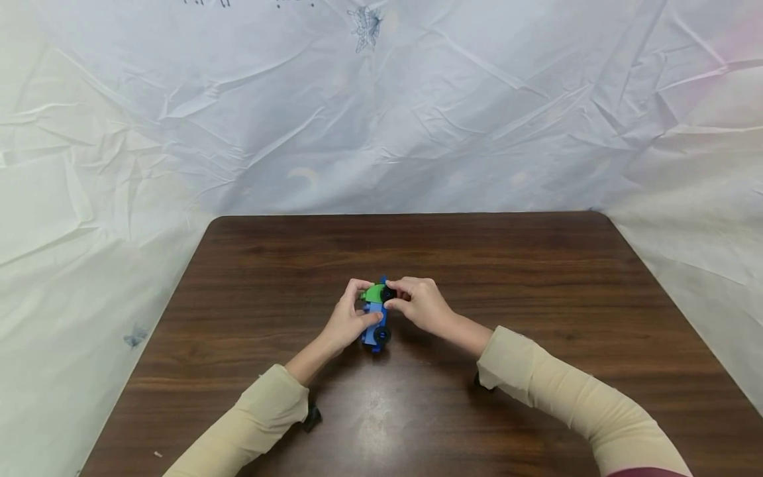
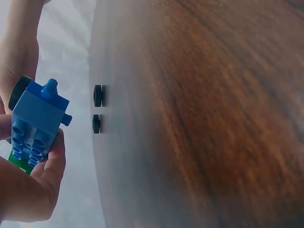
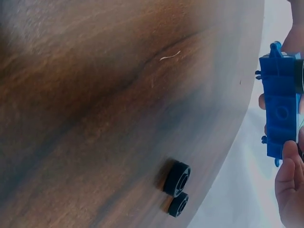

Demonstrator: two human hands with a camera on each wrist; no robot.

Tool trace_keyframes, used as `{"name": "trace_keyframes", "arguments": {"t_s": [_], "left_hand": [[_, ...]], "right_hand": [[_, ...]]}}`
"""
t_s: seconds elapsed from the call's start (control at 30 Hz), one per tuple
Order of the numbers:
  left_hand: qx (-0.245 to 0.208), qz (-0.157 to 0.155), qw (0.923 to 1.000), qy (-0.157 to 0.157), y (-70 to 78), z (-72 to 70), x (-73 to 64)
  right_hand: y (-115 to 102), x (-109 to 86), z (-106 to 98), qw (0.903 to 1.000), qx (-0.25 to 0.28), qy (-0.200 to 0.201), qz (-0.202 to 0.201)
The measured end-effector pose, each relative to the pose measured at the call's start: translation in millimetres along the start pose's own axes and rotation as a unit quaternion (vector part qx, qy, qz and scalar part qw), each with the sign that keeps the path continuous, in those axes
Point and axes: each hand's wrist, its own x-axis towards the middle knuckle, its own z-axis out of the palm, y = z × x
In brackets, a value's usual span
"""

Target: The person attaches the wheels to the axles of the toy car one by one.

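A small toy car with a blue base, light blue studded block and green piece is held over the table, tilted onto its side. My left hand grips it from the left, thumb across the light blue part. One black wheel sits on the car's near end. At the far end, beside the green piece, my right hand pinches another black wheel against the side. The blue underside faces the right wrist view. Whether the pinched wheel is on its axle cannot be seen.
Two loose black wheels, one larger wheel and one smaller wheel, stand on edge on the dark wooden table. A pale scrap lies near the front left. Wrinkled white sheets hang around the table.
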Motion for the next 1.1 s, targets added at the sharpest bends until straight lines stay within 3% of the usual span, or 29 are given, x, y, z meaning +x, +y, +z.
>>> {"name": "trace_keyframes", "arguments": {"t_s": [0.27, 0.4, 0.53, 1.1], "left_hand": [[0.020, 0.007, 0.9997, 0.013, 3.9, 1.0, 1.3], [0.027, 0.006, 0.9996, 0.010, 17.7, 2.2, -4.3], [0.033, 0.003, 0.9994, 0.013, 27.7, 3.9, -8.8], [0.026, -0.023, 0.9993, 0.012, 30.7, 2.0, -8.7]], "right_hand": [[-3.7, 1.1, 0.5, 0.9991, 0.003, 0.015, 0.039], [-4.2, 1.1, 0.2, 0.9984, 0.003, 0.018, 0.053], [-4.1, 0.7, -0.4, 0.9986, -0.007, 0.018, 0.050], [-4.6, 0.7, -1.9, 0.9990, -0.023, 0.012, 0.036]]}}
